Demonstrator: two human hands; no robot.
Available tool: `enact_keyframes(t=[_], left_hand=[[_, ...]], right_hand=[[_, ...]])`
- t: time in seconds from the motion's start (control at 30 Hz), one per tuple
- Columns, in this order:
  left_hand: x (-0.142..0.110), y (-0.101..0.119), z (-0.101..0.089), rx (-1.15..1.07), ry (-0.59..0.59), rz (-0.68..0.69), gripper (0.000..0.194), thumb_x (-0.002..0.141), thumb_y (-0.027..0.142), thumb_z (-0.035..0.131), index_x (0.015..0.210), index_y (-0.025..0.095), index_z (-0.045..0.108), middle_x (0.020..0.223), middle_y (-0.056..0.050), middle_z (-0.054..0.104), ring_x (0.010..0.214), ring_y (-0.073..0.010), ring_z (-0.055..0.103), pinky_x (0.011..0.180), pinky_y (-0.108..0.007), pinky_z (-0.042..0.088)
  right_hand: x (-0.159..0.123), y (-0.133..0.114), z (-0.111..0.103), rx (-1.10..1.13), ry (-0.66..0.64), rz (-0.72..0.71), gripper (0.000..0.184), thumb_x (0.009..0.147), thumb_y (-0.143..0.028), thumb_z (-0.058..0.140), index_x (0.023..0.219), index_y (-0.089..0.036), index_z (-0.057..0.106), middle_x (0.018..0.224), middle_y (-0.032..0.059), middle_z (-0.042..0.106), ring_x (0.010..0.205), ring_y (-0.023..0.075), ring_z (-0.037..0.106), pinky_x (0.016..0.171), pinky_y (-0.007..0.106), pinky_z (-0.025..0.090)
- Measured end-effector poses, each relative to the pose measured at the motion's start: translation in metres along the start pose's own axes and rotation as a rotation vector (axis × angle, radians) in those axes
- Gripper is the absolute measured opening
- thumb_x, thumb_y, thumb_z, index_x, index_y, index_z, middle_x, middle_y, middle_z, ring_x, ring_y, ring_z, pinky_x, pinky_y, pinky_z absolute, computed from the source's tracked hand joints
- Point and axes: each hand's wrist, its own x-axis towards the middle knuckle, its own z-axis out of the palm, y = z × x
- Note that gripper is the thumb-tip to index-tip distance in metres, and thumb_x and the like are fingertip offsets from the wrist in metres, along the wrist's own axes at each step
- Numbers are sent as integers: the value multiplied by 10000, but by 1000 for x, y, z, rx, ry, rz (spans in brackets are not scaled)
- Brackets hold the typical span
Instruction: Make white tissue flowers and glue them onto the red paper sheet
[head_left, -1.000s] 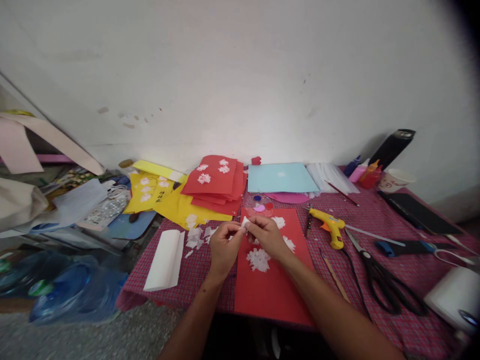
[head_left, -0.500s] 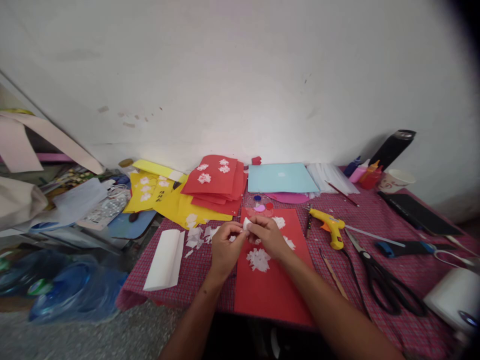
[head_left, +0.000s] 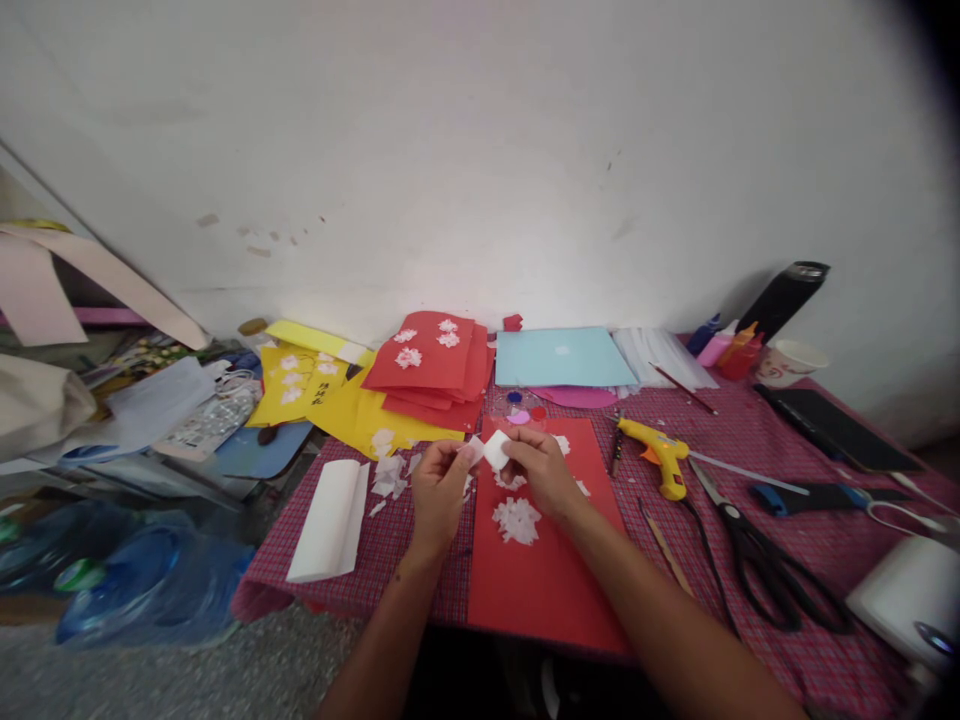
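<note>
Over the upper left part of a red paper sheet, my right hand pinches a small folded piece of white paper. Just to its left, my left hand is closed on a thin scrap of white paper. The two pieces are very near each other; I cannot tell whether they touch. Below my right hand a white paper flower lies on the red sheet, with more white flowers partly hidden behind the hand. Torn white scraps are scattered left of my left hand.
Folded white paper lies at the left. Red cards and yellow cards are stacked behind. A yellow glue gun, black scissors and a utility knife lie right. Paint bottles stand near a paper cup.
My hands have moved slightly apart, my left hand leftward. White paper that was bunched between my fingers now shows as two separate pieces, one in each hand.
</note>
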Motion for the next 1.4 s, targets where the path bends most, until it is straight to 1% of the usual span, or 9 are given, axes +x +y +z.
enact_keyframes(t=[0.47, 0.57, 0.67, 0.77, 0.87, 0.97, 1.1, 1.23, 1.4], left_hand=[[1, 2, 1, -40, 45, -27, 231, 835, 373, 714, 887, 150, 687, 764, -15, 691, 657, -118, 618, 661, -249, 522], [4, 11, -8, 51, 104, 39, 233, 829, 380, 726, 864, 153, 688, 744, -15, 697, 638, -121, 616, 645, -246, 511], [13, 22, -28, 285, 151, 164, 212, 844, 382, 717, 882, 174, 713, 756, -19, 708, 701, -148, 640, 681, -262, 514], [23, 25, -53, 608, 46, 386, 147, 869, 355, 686, 876, 217, 735, 878, -43, 741, 841, -195, 668, 821, -332, 524], [27, 20, -71, 854, -132, 574, 122, 893, 290, 642, 925, 246, 751, 965, -68, 756, 945, -236, 674, 911, -399, 506], [21, 13, -81, 996, -292, 635, 137, 879, 276, 659, 976, 264, 754, 1042, -80, 755, 1008, -261, 676, 936, -430, 497], [12, 12, -87, 983, -322, 612, 308, 821, 320, 735, 1123, 266, 718, 1158, -97, 724, 1107, -287, 651, 982, -459, 492], [10, 21, -87, 909, -294, 581, 442, 812, 322, 743, 1241, 268, 655, 1246, -95, 690, 1186, -290, 616, 1039, -472, 467], [0, 31, -48, 747, -144, 599, 195, 877, 222, 647, 1065, 249, 690, 1045, -63, 731, 1013, -229, 669, 935, -397, 519]], right_hand=[[1, -1, -4, -10, 104, -42, 141, 783, -271, 616, 674, -182, 617, 525, -21, 581, 451, 134, 534, 478, 259, 391], [1, -6, -7, -70, 119, -81, 149, 796, -278, 609, 678, -187, 611, 563, -18, 581, 486, 135, 534, 500, 264, 395], [1, -12, -13, -216, 117, -123, 182, 806, -274, 597, 643, -197, 579, 552, -20, 568, 504, 130, 510, 515, 260, 385], [3, -15, -17, -326, 135, -125, 190, 803, -273, 581, 626, -206, 556, 535, -22, 562, 500, 131, 488, 504, 257, 366], [4, -14, -18, -360, 148, -126, 179, 798, -278, 568, 634, -207, 560, 536, -20, 565, 495, 132, 478, 496, 256, 358], [4, -13, -16, -379, 131, -141, 201, 797, -272, 564, 607, -209, 541, 533, -21, 560, 494, 129, 474, 502, 256, 360], [4, -11, -14, -399, 136, -136, 223, 801, -264, 568, 587, -209, 532, 526, -19, 556, 494, 129, 480, 501, 256, 361], [4, -10, -13, -365, 131, -117, 219, 802, -277, 591, 599, -210, 543, 521, -18, 573, 484, 131, 490, 495, 256, 361], [2, -10, -9, -255, 61, -58, 257, 814, -325, 614, 597, -208, 539, 494, -22, 565, 461, 125, 496, 490, 251, 379]])
